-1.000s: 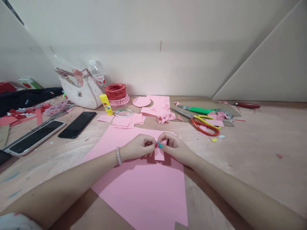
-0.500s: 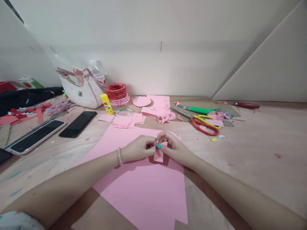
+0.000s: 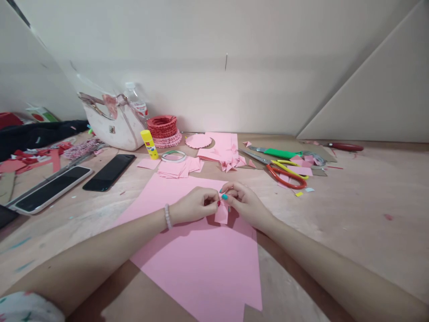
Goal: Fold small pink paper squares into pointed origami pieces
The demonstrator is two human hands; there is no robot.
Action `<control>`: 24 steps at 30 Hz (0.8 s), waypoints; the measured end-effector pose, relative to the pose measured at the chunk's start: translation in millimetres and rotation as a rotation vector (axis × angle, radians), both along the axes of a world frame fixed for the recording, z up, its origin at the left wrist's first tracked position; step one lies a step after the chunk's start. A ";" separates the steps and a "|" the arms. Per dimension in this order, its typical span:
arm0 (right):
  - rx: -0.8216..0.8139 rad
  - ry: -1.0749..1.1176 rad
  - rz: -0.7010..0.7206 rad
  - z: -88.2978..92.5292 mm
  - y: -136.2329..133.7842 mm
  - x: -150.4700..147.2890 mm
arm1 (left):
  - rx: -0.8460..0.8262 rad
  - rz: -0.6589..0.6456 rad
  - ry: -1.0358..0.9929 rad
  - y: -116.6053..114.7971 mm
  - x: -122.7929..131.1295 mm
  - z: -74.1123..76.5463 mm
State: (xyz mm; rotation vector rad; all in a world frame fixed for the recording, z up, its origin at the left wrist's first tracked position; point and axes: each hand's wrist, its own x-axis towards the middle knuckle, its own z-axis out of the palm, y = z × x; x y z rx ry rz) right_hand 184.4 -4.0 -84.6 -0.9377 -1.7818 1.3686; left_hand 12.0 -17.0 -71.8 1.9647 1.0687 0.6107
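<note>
A small piece of pink paper (image 3: 221,214) is pinched between my two hands, its lower part hanging out below the fingers. My left hand (image 3: 197,204) has thumb and fingers closed on its left side. My right hand (image 3: 246,203) grips the upper right of the piece with thumb and forefinger. How the paper is bent at the top is hidden by the fingers. Beneath both hands lie large pink sheets (image 3: 201,264). Just beyond them are a pile of small pink paper pieces (image 3: 172,170) and several folded pink paper points (image 3: 231,164).
Scissors with orange handles (image 3: 288,178) and a green-handled cutter (image 3: 283,154) lie at the back right. A glue stick (image 3: 149,145), a tape roll (image 3: 173,156) and stacked red rings (image 3: 162,126) stand back left. Two phones (image 3: 109,173) (image 3: 55,188) and a white handbag (image 3: 115,127) are farther left.
The right fingertips have shifted slightly up and right on the paper piece. My left hand stays pinched, with its thumb nail now showing at the paper's edge.
</note>
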 end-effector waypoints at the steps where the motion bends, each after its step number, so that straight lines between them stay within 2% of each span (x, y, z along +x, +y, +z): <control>1: -0.004 0.005 -0.012 -0.1 0.3 0.0 | 0.001 0.007 -0.012 0.0 -0.1 0.3; 7: -0.001 -0.021 -0.017 2.7 -0.6 0.5 | -0.106 0.036 -0.038 -1.6 -0.6 2.9; 12: 0.088 -0.072 0.043 5.7 -4.3 1.4 | -0.216 -0.028 -0.054 -3.7 -0.7 5.1; 14: 0.132 -0.094 0.016 4.8 -4.2 2.7 | -0.225 -0.025 -0.062 -2.9 -0.6 5.4; 16: 0.181 -0.095 -0.073 2.3 -3.0 3.9 | -0.247 0.044 -0.087 -0.9 0.1 5.5; 19: 0.238 -0.080 -0.176 -2.4 -0.9 3.9 | -0.272 0.234 -0.173 3.1 2.5 6.3; 21: 0.305 -0.092 -0.158 -4.0 -0.7 2.4 | -0.271 0.335 -0.244 5.2 4.4 7.3; 24: 0.432 -0.139 -0.107 -2.6 -2.2 -0.8 | -0.300 0.344 -0.315 6.2 5.8 8.8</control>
